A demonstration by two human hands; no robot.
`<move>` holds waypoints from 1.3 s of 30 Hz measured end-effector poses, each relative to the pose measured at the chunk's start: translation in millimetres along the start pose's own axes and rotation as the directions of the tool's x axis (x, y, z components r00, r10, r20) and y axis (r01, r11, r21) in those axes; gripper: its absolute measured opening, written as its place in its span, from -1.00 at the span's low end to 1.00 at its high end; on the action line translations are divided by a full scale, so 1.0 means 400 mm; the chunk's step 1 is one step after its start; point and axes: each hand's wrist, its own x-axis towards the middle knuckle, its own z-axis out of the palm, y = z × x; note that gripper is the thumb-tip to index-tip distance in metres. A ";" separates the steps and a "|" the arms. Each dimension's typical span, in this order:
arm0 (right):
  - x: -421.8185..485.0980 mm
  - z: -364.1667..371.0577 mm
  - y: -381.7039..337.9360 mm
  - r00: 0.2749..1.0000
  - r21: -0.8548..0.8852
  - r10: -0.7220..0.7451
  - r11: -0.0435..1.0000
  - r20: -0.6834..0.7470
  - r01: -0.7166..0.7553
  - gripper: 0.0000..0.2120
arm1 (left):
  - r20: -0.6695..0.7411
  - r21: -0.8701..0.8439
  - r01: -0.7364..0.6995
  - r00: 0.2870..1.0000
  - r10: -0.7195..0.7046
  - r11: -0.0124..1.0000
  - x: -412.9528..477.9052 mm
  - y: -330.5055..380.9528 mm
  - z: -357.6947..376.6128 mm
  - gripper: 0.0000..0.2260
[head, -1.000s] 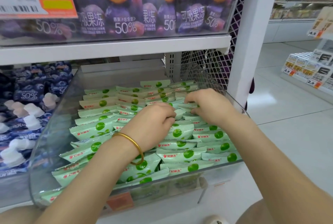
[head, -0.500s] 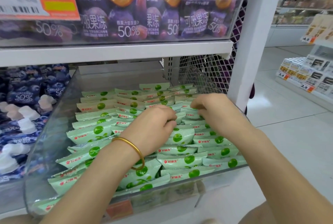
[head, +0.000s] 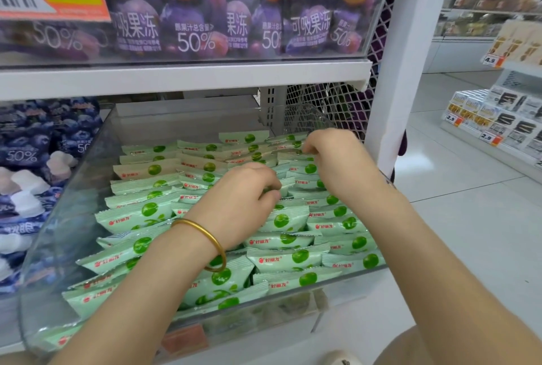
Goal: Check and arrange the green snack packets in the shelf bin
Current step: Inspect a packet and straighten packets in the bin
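Several pale green snack packets (head: pixel 140 215) with green fruit prints stand in rows inside a clear plastic bin (head: pixel 55 250) on the shelf. My left hand (head: pixel 243 200), a gold bangle on its wrist, lies over the middle rows with its fingers curled down among the packets. Farther back on the right, my right hand (head: pixel 337 159) has its fingertips curled onto packets in the right row (head: pixel 308 169). Both palms hide what the fingers hold.
A white shelf board (head: pixel 181 77) carries purple jelly pouches (head: pixel 193 4) just above the bin. Blue pouches (head: pixel 26 159) fill the bin to the left. A white upright post (head: pixel 410 42) stands right of the bin, with the aisle floor (head: pixel 457 218) and a low display (head: pixel 498 118) beyond.
My right hand has reached farther back along the right row. The left hand has stayed over the middle rows. The view has shifted slightly.
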 end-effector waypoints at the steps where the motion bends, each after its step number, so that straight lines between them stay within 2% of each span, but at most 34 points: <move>1: 0.006 0.013 -0.002 1.000 -0.011 0.006 1.000 0.005 -0.006 -0.66 | -0.003 -0.002 0.004 1.000 -0.004 1.000 -0.001 0.000 -0.002 -0.78; 4: 0.014 0.031 -0.001 0.999 -0.039 0.033 0.999 0.014 -0.033 -0.76 | -0.011 0.004 0.008 1.000 -0.008 1.000 -0.004 -0.002 -0.008 -0.78; 10: 0.015 0.034 -0.013 0.998 -0.027 0.060 0.998 0.009 -0.060 -0.75 | -0.025 0.015 0.013 1.000 -0.012 1.000 -0.007 -0.001 -0.012 -0.77; 14: -0.010 0.019 -0.019 0.977 -0.083 -0.017 0.997 -0.212 -0.001 -0.71 | -0.037 0.014 0.032 0.999 -0.031 0.999 -0.006 -0.004 -0.011 -0.75; 17: -0.021 -0.001 -0.019 0.906 -0.103 -0.080 0.994 -0.416 0.041 -0.75 | -0.076 0.003 0.052 0.996 -0.052 0.999 -0.008 -0.007 -0.011 -0.71; 19: -0.034 -0.016 -0.014 0.830 -0.096 -0.123 0.992 -0.544 0.084 -0.80 | -0.119 -0.054 0.093 0.988 -0.099 0.994 -0.011 -0.006 -0.016 -0.64; 21: -0.056 -0.036 -0.013 0.711 -0.057 -0.192 0.976 -0.677 0.210 -0.91 | -0.159 -0.157 0.121 0.976 -0.146 0.980 -0.015 -0.004 -0.023 -0.54; 22: -0.068 -0.046 -0.015 0.667 -0.020 -0.214 0.958 -0.714 0.286 -0.94 | -0.174 -0.217 0.115 0.972 -0.155 0.969 -0.017 0.000 -0.028 -0.51; 23: -0.077 -0.055 -0.017 0.654 0.042 -0.213 0.935 -0.726 0.352 -0.93 | -0.183 -0.275 0.101 0.971 -0.155 0.956 -0.019 0.006 -0.033 -0.51; 26: -0.093 -0.075 -0.037 0.733 0.329 -0.113 0.841 -0.670 0.429 -0.93 | -0.210 -0.371 0.058 0.967 -0.145 0.927 -0.030 0.027 -0.052 -0.68; 28: -0.097 -0.076 -0.049 0.815 0.519 -0.030 0.757 -0.579 0.397 -0.92 | -0.233 -0.393 0.053 0.960 -0.155 0.918 -0.039 0.026 -0.063 -0.78; 30: -0.097 -0.075 -0.057 0.890 0.717 0.036 0.608 -0.454 0.341 -0.84 | -0.211 -0.468 0.083 0.957 -0.202 0.880 -0.051 0.015 -0.072 -0.83; 32: -0.092 -0.067 -0.058 0.937 0.836 0.072 0.479 -0.341 0.267 -0.84 | -0.132 -0.616 0.139 0.952 -0.275 0.776 -0.064 0.006 -0.079 -0.82; 34: -0.087 -0.053 -0.061 0.978 0.894 0.084 0.425 -0.193 0.140 -0.89 | -0.025 -0.774 0.198 0.940 -0.341 0.601 -0.078 0.005 -0.088 -0.83; 36: -0.087 -0.038 -0.072 0.999 0.943 0.049 0.333 -0.015 -0.002 -0.90 | 0.051 -0.860 0.226 0.930 -0.363 0.458 -0.089 0.003 -0.094 -0.86; 37: -0.088 -0.031 -0.078 0.999 0.956 0.021 0.289 0.043 -0.048 -0.85 | 0.079 -0.878 0.236 0.929 -0.361 0.416 -0.093 0.000 -0.097 -0.86; 39: -0.088 -0.021 -0.089 0.997 0.967 -0.016 0.248 0.071 -0.064 -0.78 | 0.132 -0.898 0.255 0.933 -0.334 0.358 -0.101 -0.008 -0.100 -0.81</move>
